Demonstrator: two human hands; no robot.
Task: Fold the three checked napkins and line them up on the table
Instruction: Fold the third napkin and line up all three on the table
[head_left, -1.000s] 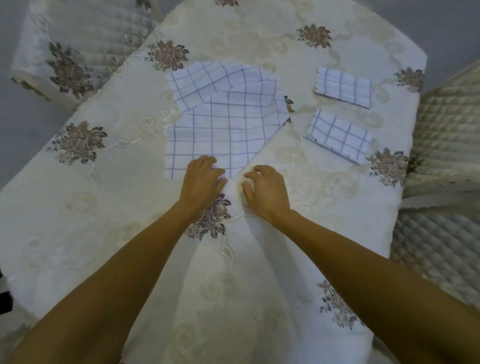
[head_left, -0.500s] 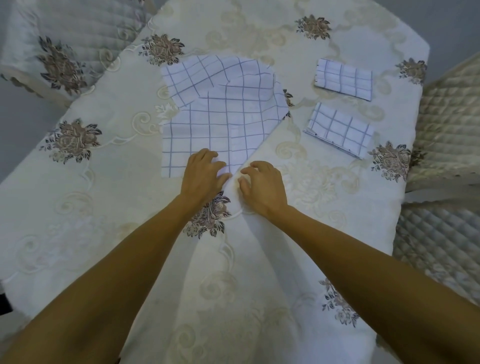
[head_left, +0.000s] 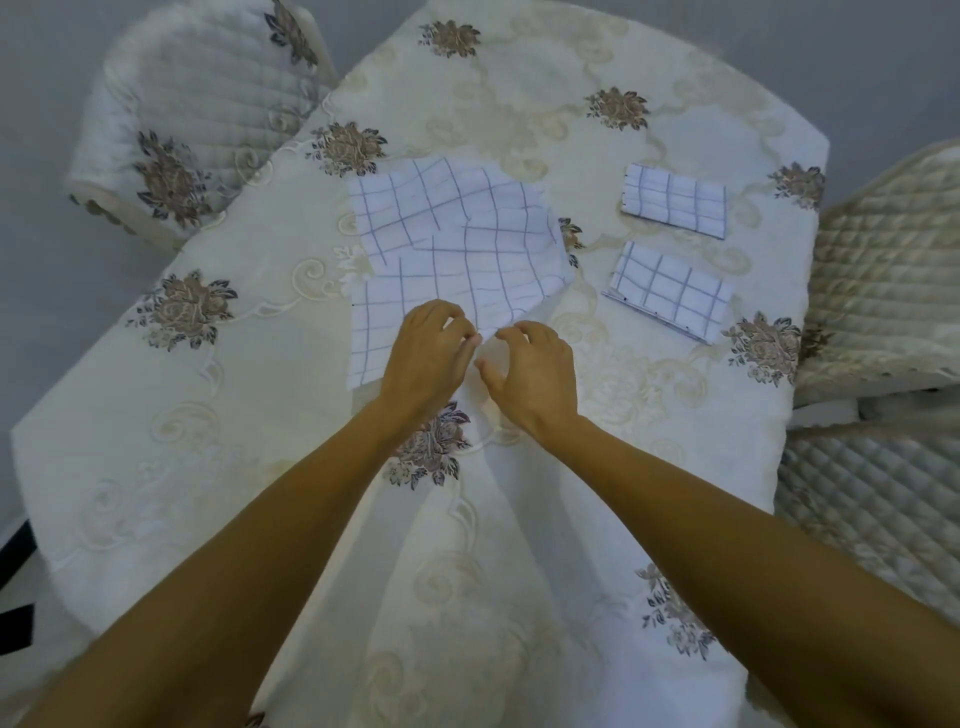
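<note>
A large unfolded checked napkin (head_left: 457, 249) lies partly doubled over itself in the middle of the table. Two folded checked napkins rest to its right, the far one (head_left: 675, 200) behind the near one (head_left: 672, 291). My left hand (head_left: 423, 361) sits on the big napkin's near edge, with thumb and fingertips pinched on the cloth by its near corner. My right hand (head_left: 537, 374) is just beside it, fingers curled and apart, with the fingertips touching that same corner.
The table carries a cream embroidered cloth (head_left: 260, 441) with brown flower motifs. A quilted chair (head_left: 197, 114) stands at the far left. More quilted chairs (head_left: 883, 291) stand close along the right edge.
Both hands have slid forward and closer together onto the napkin's near corner. The left fingers have closed on the cloth. My view has shifted a little.
</note>
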